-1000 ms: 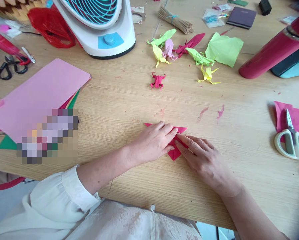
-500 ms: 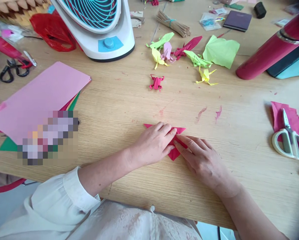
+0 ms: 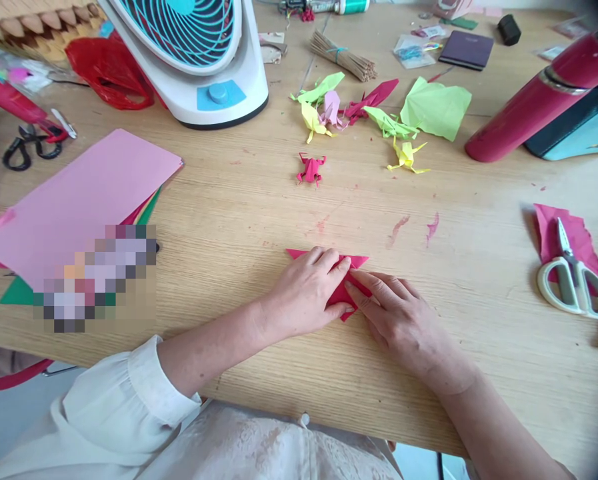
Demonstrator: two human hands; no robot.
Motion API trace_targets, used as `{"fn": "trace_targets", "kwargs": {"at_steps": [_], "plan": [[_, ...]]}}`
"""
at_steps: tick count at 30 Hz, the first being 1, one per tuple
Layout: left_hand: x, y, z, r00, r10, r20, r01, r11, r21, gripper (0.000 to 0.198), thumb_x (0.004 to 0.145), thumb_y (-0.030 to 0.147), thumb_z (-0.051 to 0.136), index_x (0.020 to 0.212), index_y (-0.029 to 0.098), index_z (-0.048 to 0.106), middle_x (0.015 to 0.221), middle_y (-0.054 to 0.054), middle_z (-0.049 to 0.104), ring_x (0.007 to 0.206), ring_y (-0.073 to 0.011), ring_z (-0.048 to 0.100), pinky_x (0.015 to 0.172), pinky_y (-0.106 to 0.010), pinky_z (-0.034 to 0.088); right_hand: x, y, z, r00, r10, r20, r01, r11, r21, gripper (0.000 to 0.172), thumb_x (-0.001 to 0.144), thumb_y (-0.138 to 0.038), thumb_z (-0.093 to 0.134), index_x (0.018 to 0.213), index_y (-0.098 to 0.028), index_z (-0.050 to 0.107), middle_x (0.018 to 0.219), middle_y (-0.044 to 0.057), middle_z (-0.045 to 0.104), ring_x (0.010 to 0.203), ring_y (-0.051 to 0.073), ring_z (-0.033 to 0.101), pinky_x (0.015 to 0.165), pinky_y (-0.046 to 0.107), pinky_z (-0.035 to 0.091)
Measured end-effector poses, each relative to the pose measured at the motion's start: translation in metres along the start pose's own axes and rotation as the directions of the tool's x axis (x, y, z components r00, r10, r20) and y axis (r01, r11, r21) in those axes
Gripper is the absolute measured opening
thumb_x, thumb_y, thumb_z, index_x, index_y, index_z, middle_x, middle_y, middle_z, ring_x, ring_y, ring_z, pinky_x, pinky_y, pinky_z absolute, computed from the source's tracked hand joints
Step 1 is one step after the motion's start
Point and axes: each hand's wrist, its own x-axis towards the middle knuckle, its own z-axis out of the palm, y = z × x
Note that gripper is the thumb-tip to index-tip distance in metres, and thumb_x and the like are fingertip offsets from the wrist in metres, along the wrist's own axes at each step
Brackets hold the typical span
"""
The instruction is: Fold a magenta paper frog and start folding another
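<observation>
A folded red paper [image 3: 343, 292] lies flat on the wooden table [image 3: 219, 247], its straight top edge and bottom tip showing. My left hand [image 3: 311, 287] presses on it from the left, fingertips over the upper part and thumb low near the tip. From the right, my right hand [image 3: 399, 313] has thumb and fingers closed on the right edge of the same paper; its fingertips are close to those of my left hand. Above the hands sits a small red paper frog [image 3: 310, 169].
Several folded paper figures and a green sheet [image 3: 436, 108] lie farther back. White scissors [image 3: 573, 280] rest on red paper at right, near a red bottle [image 3: 523, 110]. At left are pink sheets [image 3: 89, 193], black-handled scissors [image 3: 29, 148] and a fan [image 3: 219, 100].
My left thumb has moved down toward the paper's bottom tip, and more of the paper shows between the hands. The whole view has shifted slightly.
</observation>
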Motion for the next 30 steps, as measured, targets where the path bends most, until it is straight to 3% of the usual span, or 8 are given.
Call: {"fn": "trace_targets", "kwargs": {"at_steps": [8, 15, 30], "plan": [[0.001, 0.001, 0.001, 1.0, -0.017, -0.002, 0.017, 1.0, 0.001, 0.067, 0.083, 0.043, 0.068, 0.135, 0.006, 0.05, 0.122, -0.015, 0.056, 0.113, -0.0297, 0.051, 0.102, -0.043, 0.045, -0.001, -0.001, 0.0, 1.0, 0.023, 0.017, -0.023, 0.999, 0.028, 0.041, 0.099, -0.017, 0.047, 0.139, -0.011, 0.053, 0.143, 0.016, 0.052, 0.122, 0.031, 0.05, 0.098, 0.045, 0.046], [-0.001, 0.001, 0.004, 1.0, -0.02, 0.009, 0.02, 1.0, 0.011, 0.067, 0.084, 0.046, 0.068, 0.135, 0.007, 0.049, 0.121, -0.014, 0.056, 0.114, -0.029, 0.051, 0.102, -0.042, 0.045, -0.001, 0.0, -0.007, 0.999, 0.026, -0.034, -0.021, 0.99, 0.137, 0.042, 0.098, -0.016, 0.05, 0.14, -0.021, 0.052, 0.136, 0.007, 0.061, 0.119, 0.027, 0.051, 0.093, 0.044, 0.044], [-0.003, -0.003, 0.007, 0.999, -0.01, -0.031, 0.01, 1.0, -0.009, 0.071, 0.081, 0.046, 0.072, 0.137, 0.009, 0.048, 0.12, -0.014, 0.056, 0.113, -0.0288, 0.051, 0.102, -0.044, 0.045, 0.01, 0.011, -0.001, 0.999, 0.03, -0.043, -0.026, 0.994, 0.102, 0.032, 0.099, -0.019, 0.049, 0.13, -0.017, 0.057, 0.137, 0.011, 0.06, 0.119, 0.028, 0.053, 0.093, 0.045, 0.046]]}}
